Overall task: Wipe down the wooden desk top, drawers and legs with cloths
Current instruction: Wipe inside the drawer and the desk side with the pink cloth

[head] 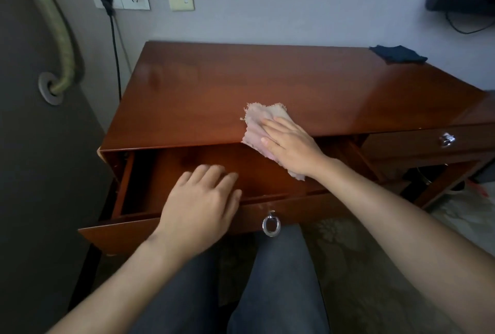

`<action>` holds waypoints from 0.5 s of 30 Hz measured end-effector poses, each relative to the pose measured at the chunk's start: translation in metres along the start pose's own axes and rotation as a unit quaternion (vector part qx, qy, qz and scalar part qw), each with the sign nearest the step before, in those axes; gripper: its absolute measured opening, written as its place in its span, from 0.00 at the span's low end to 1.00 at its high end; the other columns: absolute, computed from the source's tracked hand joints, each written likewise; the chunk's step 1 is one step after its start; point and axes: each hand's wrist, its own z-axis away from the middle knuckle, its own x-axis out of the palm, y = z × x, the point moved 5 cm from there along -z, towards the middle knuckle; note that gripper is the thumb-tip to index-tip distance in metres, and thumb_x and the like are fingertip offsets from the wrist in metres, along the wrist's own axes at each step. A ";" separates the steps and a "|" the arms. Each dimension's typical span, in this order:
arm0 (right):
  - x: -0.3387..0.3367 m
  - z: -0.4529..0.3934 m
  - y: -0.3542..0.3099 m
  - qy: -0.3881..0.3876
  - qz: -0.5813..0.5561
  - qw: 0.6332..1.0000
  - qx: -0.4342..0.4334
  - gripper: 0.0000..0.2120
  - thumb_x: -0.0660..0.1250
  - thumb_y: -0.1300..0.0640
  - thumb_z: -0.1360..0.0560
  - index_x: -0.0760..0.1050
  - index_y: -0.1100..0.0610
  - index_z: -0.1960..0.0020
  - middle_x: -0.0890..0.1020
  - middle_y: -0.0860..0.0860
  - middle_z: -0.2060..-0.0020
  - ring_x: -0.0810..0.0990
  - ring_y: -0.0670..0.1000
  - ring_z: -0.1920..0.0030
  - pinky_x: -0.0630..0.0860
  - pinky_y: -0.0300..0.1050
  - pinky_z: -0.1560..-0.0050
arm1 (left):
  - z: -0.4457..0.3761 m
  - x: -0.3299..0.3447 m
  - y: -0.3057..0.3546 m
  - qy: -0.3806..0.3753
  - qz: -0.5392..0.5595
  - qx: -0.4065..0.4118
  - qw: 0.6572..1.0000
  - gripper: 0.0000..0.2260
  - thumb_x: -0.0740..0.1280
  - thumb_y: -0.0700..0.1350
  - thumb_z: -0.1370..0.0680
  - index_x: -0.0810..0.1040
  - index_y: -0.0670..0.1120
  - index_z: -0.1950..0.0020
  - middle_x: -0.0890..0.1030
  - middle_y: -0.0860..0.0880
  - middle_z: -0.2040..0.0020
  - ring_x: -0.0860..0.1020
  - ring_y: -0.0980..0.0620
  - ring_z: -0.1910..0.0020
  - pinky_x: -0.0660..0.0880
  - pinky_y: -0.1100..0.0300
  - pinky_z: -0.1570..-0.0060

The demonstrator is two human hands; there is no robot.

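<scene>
A pale pink cloth (257, 124) is pressed flat against the front edge of the wooden surface (267, 79) by the right hand (290, 146), whose fingers (273, 128) are held straight and close together on top of it. Part of the cloth is draped over the edge, above the open drawer (214, 167). The left hand (201, 205) is laid over the drawer's front rim, its fingers gently bent and close together, with nothing gripped. A metal ring pull (271, 225) is seen hanging on the drawer front, just right of that hand. A dark blue cloth (397, 53) is left at the far right corner of the surface, well apart from both hands. A second drawer (428, 143) at the right is kept closed.
</scene>
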 end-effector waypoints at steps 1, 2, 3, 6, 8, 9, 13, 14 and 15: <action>-0.001 0.004 -0.001 0.018 -0.011 1.000 -0.003 0.24 0.52 0.45 0.13 0.62 0.50 0.19 0.63 0.42 0.21 0.55 0.44 0.20 0.50 0.43 0.23 | 0.000 0.004 0.000 -0.079 0.011 -0.019 0.997 0.22 0.49 0.59 0.14 0.80 0.52 0.47 0.79 0.53 0.53 0.81 0.45 0.52 0.76 0.50 0.52; -0.002 0.009 -0.002 0.033 -0.022 0.999 -0.005 0.23 0.53 0.46 0.13 0.64 0.51 0.20 0.65 0.43 0.21 0.56 0.45 0.21 0.51 0.42 0.24 | 0.004 0.008 0.002 -0.149 0.030 -0.028 0.988 0.24 0.46 0.61 0.14 0.78 0.52 0.50 0.78 0.54 0.58 0.81 0.46 0.54 0.77 0.50 0.52; -0.003 0.013 -0.005 0.043 -0.029 0.999 -0.009 0.23 0.54 0.47 0.13 0.66 0.52 0.21 0.66 0.43 0.22 0.58 0.45 0.21 0.51 0.40 0.25 | 0.007 0.012 0.004 -0.193 0.056 -0.024 0.979 0.24 0.46 0.62 0.14 0.76 0.52 0.53 0.77 0.55 0.61 0.82 0.48 0.57 0.78 0.51 0.52; -0.006 0.030 -0.019 0.060 -0.017 0.997 -0.048 0.21 0.55 0.48 0.13 0.70 0.54 0.23 0.69 0.45 0.24 0.60 0.46 0.23 0.47 0.31 0.30 | 0.010 0.003 0.012 -0.272 0.121 0.019 0.955 0.23 0.51 0.62 0.15 0.76 0.49 0.56 0.80 0.53 0.61 0.80 0.51 0.60 0.78 0.52 0.52; -0.002 0.044 -0.030 0.069 0.011 0.993 -0.094 0.22 0.54 0.47 0.13 0.73 0.55 0.26 0.71 0.48 0.25 0.62 0.48 0.24 0.48 0.35 0.27 | 0.017 0.000 0.018 -0.348 0.147 0.067 0.923 0.23 0.55 0.63 0.16 0.78 0.48 0.55 0.81 0.51 0.62 0.79 0.52 0.61 0.78 0.52 0.54; 0.002 0.052 -0.035 0.069 0.024 0.991 -0.116 0.23 0.53 0.45 0.14 0.74 0.55 0.27 0.72 0.49 0.25 0.64 0.50 0.23 0.52 0.40 0.25 | 0.021 -0.001 0.022 -0.389 0.165 0.092 0.902 0.22 0.57 0.63 0.17 0.78 0.48 0.55 0.80 0.51 0.63 0.78 0.53 0.62 0.77 0.53 0.54; 0.043 0.074 -0.049 -0.071 0.048 0.979 -0.185 0.33 0.43 0.34 0.17 0.71 0.49 0.24 0.66 0.49 0.21 0.61 0.50 0.21 0.59 0.50 0.22 | 0.027 -0.002 0.018 -0.492 0.290 0.114 0.813 0.12 0.63 0.51 0.16 0.85 0.49 0.45 0.86 0.55 0.52 0.83 0.59 0.54 0.79 0.57 0.46; 0.055 0.078 -0.050 -0.131 0.056 0.973 -0.183 0.34 0.42 0.32 0.19 0.65 0.46 0.21 0.59 0.47 0.19 0.54 0.49 0.19 0.54 0.49 0.20 | 0.021 0.001 0.006 -0.454 0.294 0.105 0.834 0.11 0.63 0.50 0.16 0.86 0.50 0.42 0.86 0.57 0.49 0.83 0.61 0.51 0.79 0.59 0.45; 0.065 0.081 -0.049 -0.173 0.064 0.967 -0.177 0.35 0.42 0.30 0.20 0.59 0.44 0.19 0.53 0.45 0.18 0.48 0.47 0.18 0.48 0.48 0.19 | 0.012 0.003 -0.010 -0.381 0.269 0.102 0.879 0.12 0.63 0.50 0.18 0.85 0.52 0.42 0.86 0.58 0.48 0.83 0.61 0.50 0.78 0.60 0.45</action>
